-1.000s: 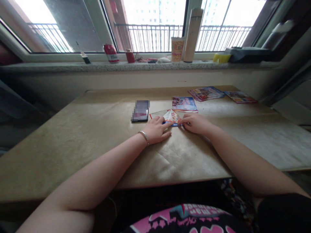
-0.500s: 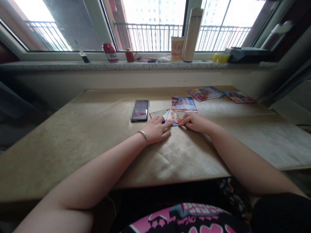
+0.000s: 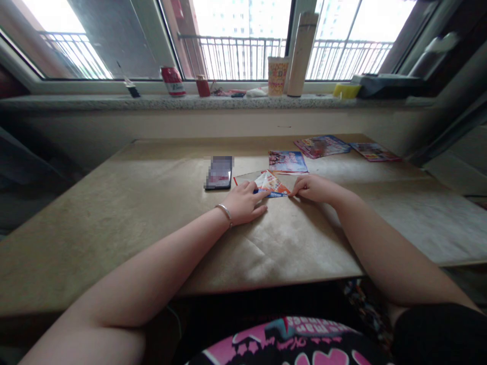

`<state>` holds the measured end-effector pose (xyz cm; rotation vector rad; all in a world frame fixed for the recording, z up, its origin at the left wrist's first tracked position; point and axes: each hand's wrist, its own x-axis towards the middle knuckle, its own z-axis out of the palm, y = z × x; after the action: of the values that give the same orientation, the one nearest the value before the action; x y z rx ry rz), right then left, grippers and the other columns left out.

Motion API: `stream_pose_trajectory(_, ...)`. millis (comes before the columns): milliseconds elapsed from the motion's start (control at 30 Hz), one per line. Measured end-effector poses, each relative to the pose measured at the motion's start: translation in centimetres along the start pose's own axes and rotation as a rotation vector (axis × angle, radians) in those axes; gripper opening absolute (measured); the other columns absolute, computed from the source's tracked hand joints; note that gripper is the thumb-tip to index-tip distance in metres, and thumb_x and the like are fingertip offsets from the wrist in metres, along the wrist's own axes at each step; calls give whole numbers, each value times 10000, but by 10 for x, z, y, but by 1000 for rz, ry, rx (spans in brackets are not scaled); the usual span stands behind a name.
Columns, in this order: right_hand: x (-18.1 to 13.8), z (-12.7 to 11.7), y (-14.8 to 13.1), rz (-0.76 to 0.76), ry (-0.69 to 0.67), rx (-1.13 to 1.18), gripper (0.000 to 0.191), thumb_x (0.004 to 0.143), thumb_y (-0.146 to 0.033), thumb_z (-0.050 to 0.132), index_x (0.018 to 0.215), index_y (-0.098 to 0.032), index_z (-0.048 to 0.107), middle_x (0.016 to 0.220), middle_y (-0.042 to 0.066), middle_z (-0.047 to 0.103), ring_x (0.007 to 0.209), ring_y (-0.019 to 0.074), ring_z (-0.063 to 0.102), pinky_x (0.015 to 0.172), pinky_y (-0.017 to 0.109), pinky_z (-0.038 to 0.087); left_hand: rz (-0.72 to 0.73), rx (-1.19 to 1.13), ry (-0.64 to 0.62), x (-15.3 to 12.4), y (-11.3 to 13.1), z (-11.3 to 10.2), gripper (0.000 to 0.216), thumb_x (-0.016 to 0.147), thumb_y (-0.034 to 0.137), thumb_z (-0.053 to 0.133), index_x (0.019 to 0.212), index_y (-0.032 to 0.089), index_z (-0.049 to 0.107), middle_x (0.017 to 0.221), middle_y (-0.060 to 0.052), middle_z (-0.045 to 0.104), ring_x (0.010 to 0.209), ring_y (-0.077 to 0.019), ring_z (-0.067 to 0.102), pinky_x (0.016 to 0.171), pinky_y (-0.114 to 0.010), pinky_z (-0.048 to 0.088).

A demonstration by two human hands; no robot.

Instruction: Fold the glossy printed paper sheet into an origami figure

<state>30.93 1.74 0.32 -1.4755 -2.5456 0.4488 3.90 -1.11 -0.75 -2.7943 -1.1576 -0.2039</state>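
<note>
A folded sheet of printed paper (image 3: 274,183), coloured white, orange and blue, lies on the table between my hands. My left hand (image 3: 246,203) rests across its left part with fingers spread, pressing it flat; a silver bracelet circles that wrist. At the paper's right corner is my right hand (image 3: 308,189), its fingers curled and the index fingertip touching the blue near edge. Whether its thumb pinches the paper is hidden. Just left of the paper lies a smartphone (image 3: 219,173). Behind the paper sits a printed leaflet (image 3: 288,161).
More leaflets (image 3: 322,146) lie at the far right of the table (image 3: 114,218), beside another leaflet (image 3: 375,151). On the windowsill (image 3: 228,103) stand a red can (image 3: 173,81), a red bottle (image 3: 203,86), a patterned cup (image 3: 277,76), a tall cylinder (image 3: 302,56) and a yellow item (image 3: 346,91).
My right hand has slid rightward along the paper's near edge to its corner, baring more of the blue strip. My left hand stays in place.
</note>
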Motion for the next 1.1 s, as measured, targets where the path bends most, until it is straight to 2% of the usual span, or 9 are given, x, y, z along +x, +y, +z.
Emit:
stream_pose_trajectory(133,-4,-4,5,42,-2,-4,343,726,-66,505,836,-224,789,877,14,736,782,136,653,769,209,489,1,6,-1,0,0,0,509,907,504,437,1352,266,504,1215,-118,530,1106,-280,474,976,-417,377)
stream_pose_trajectory(300,-6,-7,7,-1,-1,4,360,712,-45,482,824,-199,787,870,33,731,785,142,658,783,232,498,4,18,-1,0,0,0,509,913,504,425,1355,263,501,1218,-119,529,1105,-280,476,975,-414,378)
stream_pose_trajectory(367,-6,-6,3,-43,81,-14,374,710,-32,471,825,-197,786,864,43,729,803,152,654,811,257,498,5,22,1,0,0,0,511,911,502,429,1357,263,498,1214,-119,529,1100,-281,477,974,-416,377)
stream_pose_trajectory(433,-6,-3,-4,-113,220,-41,394,720,-24,462,861,-204,783,894,51,729,861,167,646,868,289,485,7,21,7,0,0,1,511,910,504,433,1358,267,497,1213,-117,528,1103,-280,474,974,-419,376)
stream_pose_trajectory(500,-4,2,-13,-199,277,-48,424,728,-16,453,911,-221,775,938,46,728,897,169,637,885,304,481,8,18,16,0,-1,2,507,910,506,435,1356,272,498,1212,-111,528,1110,-278,473,978,-419,376)
stream_pose_trajectory(633,-1,15,-27,-321,225,-77,352,779,-76,489,956,-210,761,1012,51,723,950,180,636,926,323,471,10,11,20,0,-1,3,507,912,506,435,1352,265,503,1207,-112,530,1118,-280,472,983,-414,376)
stream_pose_trajectory(767,1,23,-33,-323,204,-145,342,797,-89,489,977,-203,757,1021,66,711,933,187,641,905,319,481,12,12,15,-1,0,2,504,915,508,430,1348,261,503,1208,-115,526,1123,-281,468,982,-412,377)
stream_pose_trajectory(967,2,21,-41,-357,200,-248,308,817,-99,491,926,-190,764,961,81,707,857,190,637,835,308,482,28,47,24,-1,0,2,508,925,513,411,1353,252,495,1208,-115,530,1112,-277,471,972,-404,376)
stream_pose_trajectory(1100,1,22,-43,-375,203,-276,330,830,-109,488,1015,-199,747,931,81,694,818,183,627,771,290,473,36,52,20,-1,-1,2,515,929,515,401,1354,240,495,1208,-122,535,1116,-279,473,969,-401,376)
